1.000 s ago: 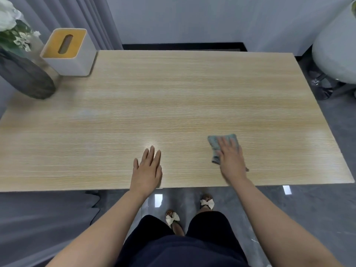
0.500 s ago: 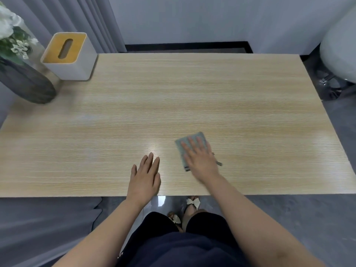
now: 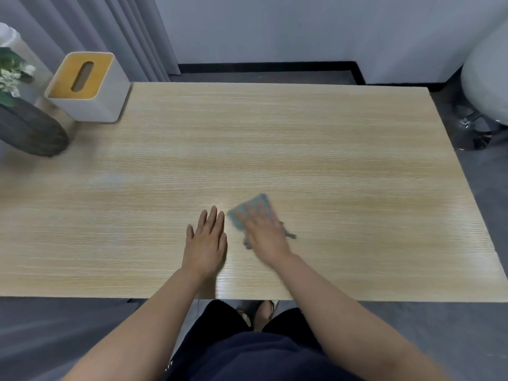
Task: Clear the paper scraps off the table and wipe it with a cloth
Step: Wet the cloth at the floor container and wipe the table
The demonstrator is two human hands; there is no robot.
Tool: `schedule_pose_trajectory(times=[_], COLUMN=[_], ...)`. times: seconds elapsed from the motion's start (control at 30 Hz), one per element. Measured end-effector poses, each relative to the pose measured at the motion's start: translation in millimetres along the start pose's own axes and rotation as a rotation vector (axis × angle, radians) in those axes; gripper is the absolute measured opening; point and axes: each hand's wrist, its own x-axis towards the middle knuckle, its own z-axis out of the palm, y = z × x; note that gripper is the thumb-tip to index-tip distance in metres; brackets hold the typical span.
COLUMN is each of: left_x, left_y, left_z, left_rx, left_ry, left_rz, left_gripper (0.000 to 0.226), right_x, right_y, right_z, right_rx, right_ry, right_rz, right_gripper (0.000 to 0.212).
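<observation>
1. Our right hand (image 3: 265,233), fingers straight, presses the cloth (image 3: 250,213) flat near the surface's (image 3: 330,149) front edge.
2. Our left hand (image 3: 206,243) rests flat just beside it, fingers spread.

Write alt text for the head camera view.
A person's right hand presses a blue-green cloth flat on a light wooden table, beside the flat left hand. A white tissue box with a yellow top and a dark plant pot stand far left.

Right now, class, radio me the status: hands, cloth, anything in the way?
Left hand flat on table. Right hand pressing cloth flat. No scraps visible. Tissue box far corner, clear.
</observation>
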Motion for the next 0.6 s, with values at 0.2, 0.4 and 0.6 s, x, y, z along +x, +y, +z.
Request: schedule_pose_trajectory(times=[0.2,0.4,0.6], left_x=[-1.6,2.5,26.5], left_y=[-2.4,1.9,-0.9], left_z=[4.9,-0.1,-16.1], left_rx=[-0.055,-0.082,-0.063], left_ry=[0.022,0.069,0.062], left_rz=[-0.001,-0.034,0.031], left_gripper=[0.053,0.053,0.053], right_x=[4.7,-2.3,21.3], right_y=[37.5,127.8,69.3], right_z=[-9.7,-24.7,-19.8], right_rx=[0.079,0.064,0.066], right_ry=[0.040,0.152,0.145], right_rz=[-0.062,0.548,0.519], right_gripper=[0.048,0.052,0.051])
